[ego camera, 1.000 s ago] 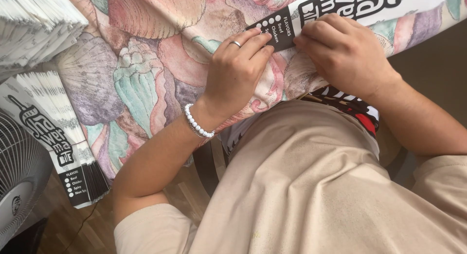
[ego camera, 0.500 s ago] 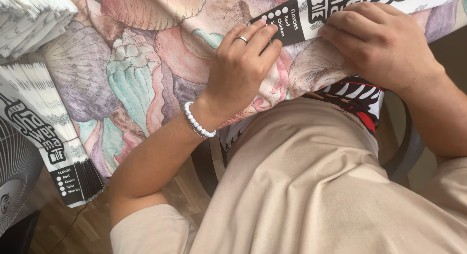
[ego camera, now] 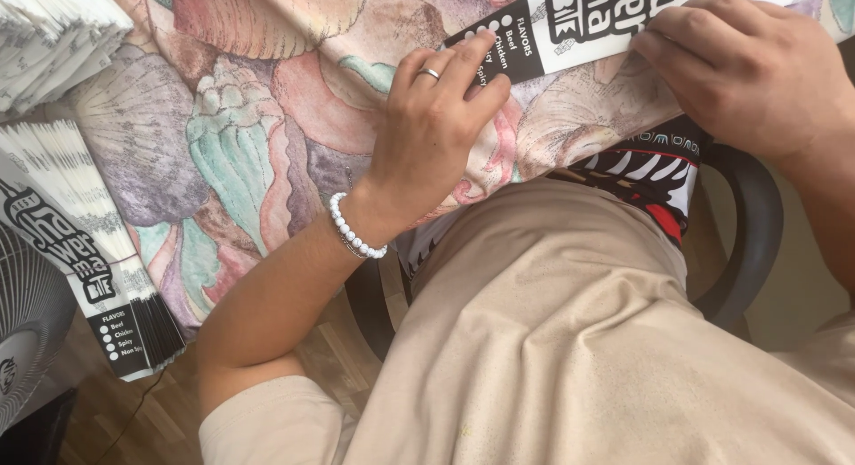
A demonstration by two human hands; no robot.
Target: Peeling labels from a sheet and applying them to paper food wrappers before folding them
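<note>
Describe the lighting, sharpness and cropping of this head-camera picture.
Head view: soft, even daylight, no glare; left hand and right hand sharp on the paper sleeve, which the top edge crops; fan cut off at left.

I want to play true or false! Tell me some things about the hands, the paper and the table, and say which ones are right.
1. Both hands press on a long black and white paper sleeve. True.
2. The left hand wears a ring and a white bead bracelet. True.
3. The tablecloth is plain blue. False: it has big seashell pictures in pink, green and purple.
4. The right hand holds scissors. False: it lies flat on the sleeve, with no tool.
5. A fanned stack of sleeves lies at the table's left edge. True.
</note>
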